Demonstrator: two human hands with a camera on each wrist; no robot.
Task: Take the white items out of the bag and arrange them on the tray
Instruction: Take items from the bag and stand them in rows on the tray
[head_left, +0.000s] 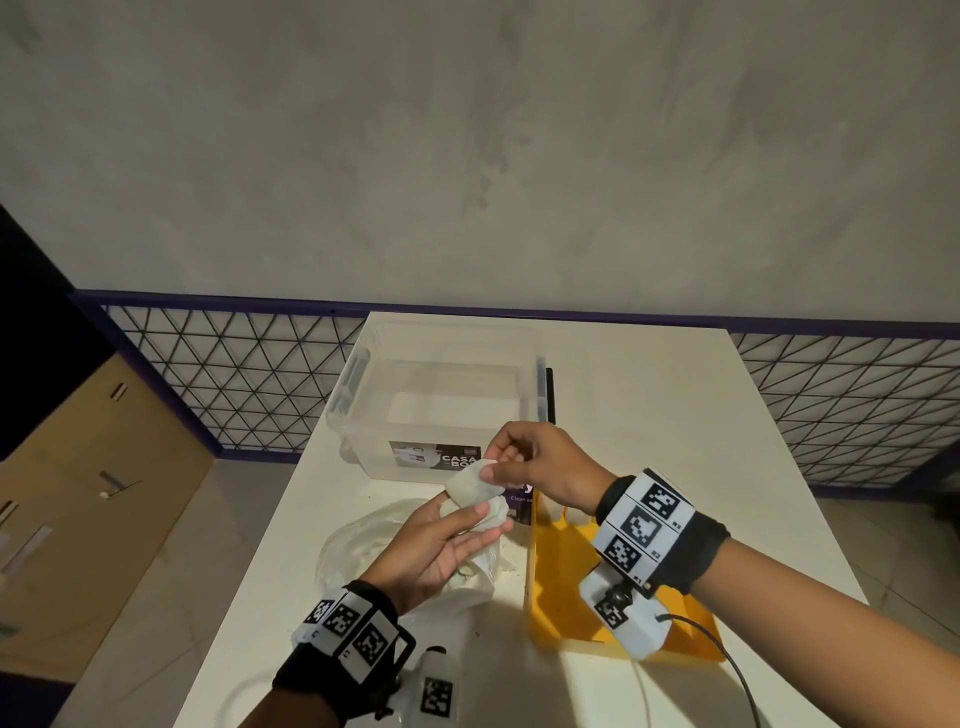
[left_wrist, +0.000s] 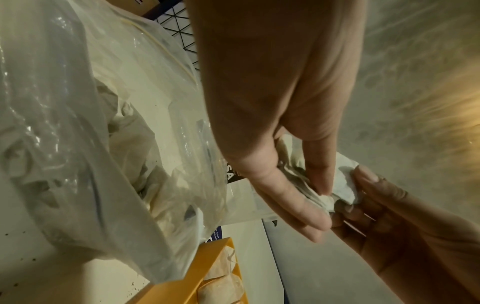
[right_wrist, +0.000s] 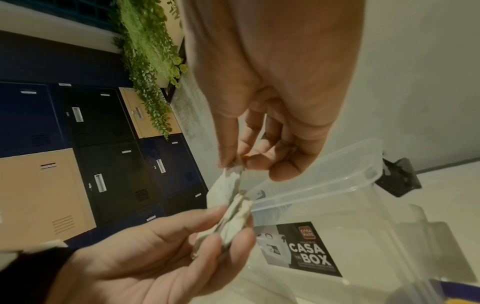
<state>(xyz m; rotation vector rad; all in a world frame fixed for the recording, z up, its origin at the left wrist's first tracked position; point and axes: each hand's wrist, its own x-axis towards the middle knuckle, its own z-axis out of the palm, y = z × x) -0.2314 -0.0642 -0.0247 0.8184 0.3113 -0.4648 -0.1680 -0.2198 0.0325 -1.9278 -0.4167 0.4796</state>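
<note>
Head view: left hand (head_left: 441, 545) cups small clump of flat white paper sachets (head_left: 475, 499) above clear plastic bag (head_left: 363, 540); right hand (head_left: 535, 462) pinches top sachet. Yellow plastic tray (head_left: 561, 587) just beside.

Left wrist view: sachets (left_wrist: 342, 183) look light, soft, crushable, prone to cling together.

Right wrist view: take single sachet (right_wrist: 226, 189) by its edge, gently.

A small stack of flat white sachets (head_left: 475, 501) is held above the table, over the crumpled clear bag (head_left: 363, 540) holding more sachets, left of the yellow tray (head_left: 561, 587), where several sachets already lie.
</note>
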